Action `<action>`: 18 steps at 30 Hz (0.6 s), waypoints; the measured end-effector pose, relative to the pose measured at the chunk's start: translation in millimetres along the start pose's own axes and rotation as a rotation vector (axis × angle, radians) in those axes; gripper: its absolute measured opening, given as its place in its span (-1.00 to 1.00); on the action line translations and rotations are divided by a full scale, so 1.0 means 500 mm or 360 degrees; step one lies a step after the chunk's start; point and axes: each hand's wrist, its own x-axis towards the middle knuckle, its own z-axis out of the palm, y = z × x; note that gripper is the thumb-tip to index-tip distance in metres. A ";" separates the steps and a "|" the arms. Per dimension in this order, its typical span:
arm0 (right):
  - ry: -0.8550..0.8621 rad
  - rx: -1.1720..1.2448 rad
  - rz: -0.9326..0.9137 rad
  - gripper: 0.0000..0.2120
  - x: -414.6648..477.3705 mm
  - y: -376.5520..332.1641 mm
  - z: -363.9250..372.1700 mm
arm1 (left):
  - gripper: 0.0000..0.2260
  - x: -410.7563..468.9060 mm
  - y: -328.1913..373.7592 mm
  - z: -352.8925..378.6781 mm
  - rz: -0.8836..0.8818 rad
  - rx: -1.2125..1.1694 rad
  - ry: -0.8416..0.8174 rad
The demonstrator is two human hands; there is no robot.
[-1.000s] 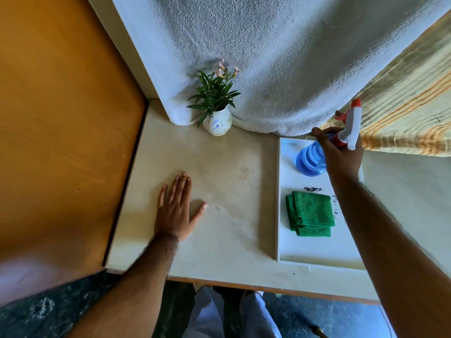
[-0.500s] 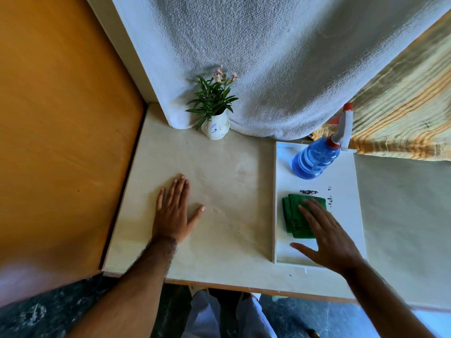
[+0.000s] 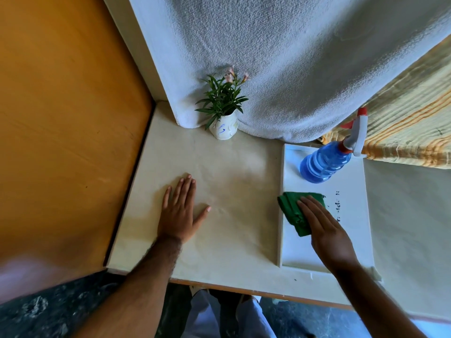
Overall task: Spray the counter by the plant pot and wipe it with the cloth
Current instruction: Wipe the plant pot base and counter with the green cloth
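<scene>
A small white plant pot (image 3: 224,127) with green leaves and pink flowers stands at the back of the cream counter (image 3: 234,181). On the white tray (image 3: 351,240) to the right, a blue spray bottle (image 3: 325,162) with a white and red trigger stands at the far end. A folded green cloth (image 3: 291,211) lies at the tray's left edge, skewed and slightly bunched. My right hand (image 3: 324,228) presses flat on the cloth, fingers over it. My left hand (image 3: 179,214) lies flat on the counter, fingers spread, holding nothing.
A grey-white towel (image 3: 292,57) hangs behind the pot and tray. A striped yellow fabric (image 3: 410,123) hangs at the right. An orange wooden panel (image 3: 68,118) borders the counter's left side. The counter's front edge runs just above my legs (image 3: 219,315).
My right hand let go of the spray bottle, which now stands on the tray, and came down onto the green cloth, dragging it left. My left hand stayed in place.
</scene>
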 end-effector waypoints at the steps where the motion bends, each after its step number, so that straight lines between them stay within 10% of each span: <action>1: 0.0029 0.0025 -0.0123 -0.39 0.025 -0.023 -0.003 | -0.24 0.001 -0.001 0.001 -0.0002 0.0006 -0.0009; 8: 0.0008 -0.0075 -0.0940 -0.65 0.293 -0.171 0.067 | -0.23 -0.001 -0.002 -0.001 0.0000 -0.0013 -0.0029; 18: 0.0127 -0.0280 -0.1131 -0.67 0.497 -0.196 0.096 | -0.19 0.000 -0.003 0.001 -0.0022 0.0023 -0.0128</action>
